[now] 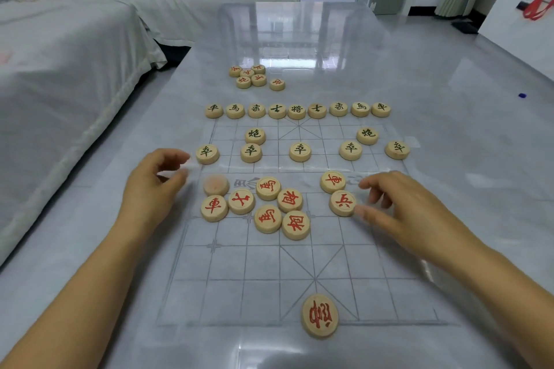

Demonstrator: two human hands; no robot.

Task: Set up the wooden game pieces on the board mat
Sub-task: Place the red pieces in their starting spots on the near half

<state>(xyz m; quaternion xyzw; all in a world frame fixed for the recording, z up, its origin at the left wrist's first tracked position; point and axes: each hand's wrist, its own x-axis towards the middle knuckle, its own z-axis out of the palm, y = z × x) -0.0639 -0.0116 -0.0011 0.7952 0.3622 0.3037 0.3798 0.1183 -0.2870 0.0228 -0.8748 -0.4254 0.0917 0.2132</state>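
Fingers (377, 182) on the left hand (150, 189) and right hand (401, 210) are held apart, empty; the light, slippery red soldier piece (342, 203) is probably best pinched by its rim.

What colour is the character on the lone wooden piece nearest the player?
Red; round wooden piece, head view.

Head-worn view, facing forward and down, near board mat (239, 263)
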